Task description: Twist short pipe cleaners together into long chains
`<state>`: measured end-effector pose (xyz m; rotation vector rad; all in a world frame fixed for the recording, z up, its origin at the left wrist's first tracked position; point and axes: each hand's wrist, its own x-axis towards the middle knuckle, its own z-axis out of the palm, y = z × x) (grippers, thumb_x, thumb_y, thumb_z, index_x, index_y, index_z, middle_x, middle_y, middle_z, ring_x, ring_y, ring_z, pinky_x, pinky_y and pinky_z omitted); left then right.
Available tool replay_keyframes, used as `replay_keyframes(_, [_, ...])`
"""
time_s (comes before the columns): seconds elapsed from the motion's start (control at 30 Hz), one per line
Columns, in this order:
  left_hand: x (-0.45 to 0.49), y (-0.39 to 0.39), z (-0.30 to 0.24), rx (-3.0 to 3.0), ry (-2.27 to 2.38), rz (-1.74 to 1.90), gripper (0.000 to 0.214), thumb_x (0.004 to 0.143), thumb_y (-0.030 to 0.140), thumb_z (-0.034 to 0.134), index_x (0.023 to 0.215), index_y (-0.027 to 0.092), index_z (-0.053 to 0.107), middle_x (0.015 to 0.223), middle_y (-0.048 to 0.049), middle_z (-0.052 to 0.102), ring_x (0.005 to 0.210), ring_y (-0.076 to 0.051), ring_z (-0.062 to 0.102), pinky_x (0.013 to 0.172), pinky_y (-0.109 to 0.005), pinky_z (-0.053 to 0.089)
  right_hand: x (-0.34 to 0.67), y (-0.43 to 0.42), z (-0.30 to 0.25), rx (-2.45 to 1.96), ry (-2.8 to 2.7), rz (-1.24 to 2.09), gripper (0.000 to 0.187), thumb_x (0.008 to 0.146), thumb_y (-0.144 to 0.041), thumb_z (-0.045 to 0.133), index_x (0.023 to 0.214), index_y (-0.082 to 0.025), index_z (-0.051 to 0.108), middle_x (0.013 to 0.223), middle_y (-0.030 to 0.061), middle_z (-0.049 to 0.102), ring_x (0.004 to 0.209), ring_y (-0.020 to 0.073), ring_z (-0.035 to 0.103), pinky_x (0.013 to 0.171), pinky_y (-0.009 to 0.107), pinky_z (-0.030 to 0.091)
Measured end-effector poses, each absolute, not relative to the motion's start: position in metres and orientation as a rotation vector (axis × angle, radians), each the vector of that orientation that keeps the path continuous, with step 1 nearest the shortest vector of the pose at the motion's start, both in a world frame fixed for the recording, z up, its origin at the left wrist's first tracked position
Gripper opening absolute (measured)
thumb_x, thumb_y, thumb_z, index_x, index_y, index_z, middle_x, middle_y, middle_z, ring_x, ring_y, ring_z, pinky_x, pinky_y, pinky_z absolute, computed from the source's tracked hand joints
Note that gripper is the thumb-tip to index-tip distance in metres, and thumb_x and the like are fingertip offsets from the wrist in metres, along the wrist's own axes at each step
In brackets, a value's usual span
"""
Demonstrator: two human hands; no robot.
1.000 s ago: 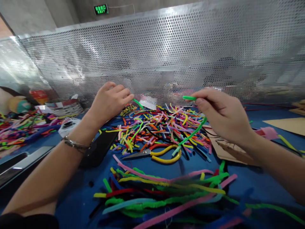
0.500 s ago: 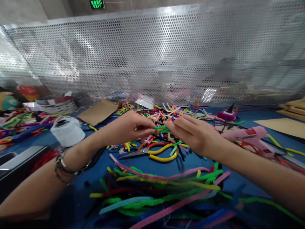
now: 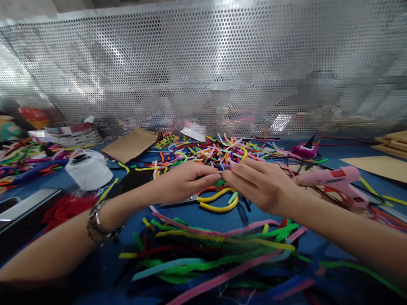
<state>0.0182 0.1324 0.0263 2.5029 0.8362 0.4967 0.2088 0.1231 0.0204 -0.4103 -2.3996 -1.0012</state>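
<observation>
A short piece of green pipe cleaner (image 3: 220, 182) shows between my two hands, mostly hidden by the fingers. My left hand (image 3: 184, 181) pinches it from the left, thumb against fingers. From the right, the closed fingers of my right hand (image 3: 262, 186) grip it too, and the fingertips of both hands nearly meet. Just below them lie scissors (image 3: 219, 209) with yellow and red handles, partly covered by my left hand. Long pipe cleaners in pink, yellow, green and blue (image 3: 190, 267) are spread on the blue table nearest me.
Behind my hands is a heap of short coloured pieces (image 3: 219, 152). A pink glue gun (image 3: 341, 184) lies at right, near a purple bottle (image 3: 305, 149). At left are a white cup-like holder (image 3: 90, 171), red strands (image 3: 68, 209) and cardboard (image 3: 130, 145). A perforated metal panel (image 3: 190, 63) stands behind.
My left hand has moved right and slightly down, closing the gap to my right hand. Less of the green pipe cleaner shows. The view has tilted slightly down.
</observation>
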Motion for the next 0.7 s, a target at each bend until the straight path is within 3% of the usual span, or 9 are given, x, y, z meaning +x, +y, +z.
replay_keyframes(0.23, [0.017, 0.132, 0.029, 2.510, 0.742, 0.527, 0.023, 0.084, 0.029, 0.039, 0.072, 0.013, 0.050, 0.057, 0.0053, 0.039, 0.052, -0.006, 0.035, 0.047, -0.015, 0.027, 0.212, 0.126, 0.017, -0.506, -2.478, -0.915, 0.036, 0.088, -0.013, 0.023, 0.075, -0.013, 0.056, 0.065, 0.0053, 0.053, 0.061, 0.0143, 0.046, 0.045, 0.024, 0.032])
replay_keyframes(0.47, [0.015, 0.125, 0.034, 2.075, 0.631, 0.463, 0.024, 0.083, 0.029, 0.038, 0.065, 0.015, 0.042, 0.056, 0.0048, 0.036, 0.049, -0.005, 0.031, 0.043, -0.016, 0.027, 0.207, 0.118, 0.029, -0.583, -2.521, -0.067, 0.020, 0.088, -0.019, 0.034, 0.077, -0.016, 0.051, 0.067, -0.0012, 0.055, 0.060, 0.0069, 0.050, 0.054, 0.016, 0.040])
replay_keyframes(0.57, [0.015, 0.122, 0.031, 1.744, 0.529, 0.480, 0.027, 0.081, 0.034, 0.043, 0.062, 0.016, 0.038, 0.050, 0.0066, 0.029, 0.041, -0.004, 0.024, 0.037, -0.017, 0.021, 0.210, 0.113, 0.031, -0.454, -2.429, -0.367, 0.015, 0.087, -0.019, 0.037, 0.091, -0.016, 0.052, 0.079, 0.0032, 0.059, 0.071, 0.0099, 0.054, 0.060, 0.021, 0.043])
replay_keyframes(0.7, [0.017, 0.120, 0.025, 1.497, 0.438, 0.380, 0.025, 0.079, 0.031, 0.047, 0.061, 0.015, 0.039, 0.047, 0.0080, 0.025, 0.038, -0.003, 0.020, 0.036, -0.018, 0.017, 0.216, 0.109, 0.032, -0.185, -2.384, -1.023, 0.023, 0.086, -0.012, 0.032, 0.090, -0.015, 0.055, 0.066, 0.0013, 0.060, 0.059, 0.0102, 0.054, 0.048, 0.022, 0.039])
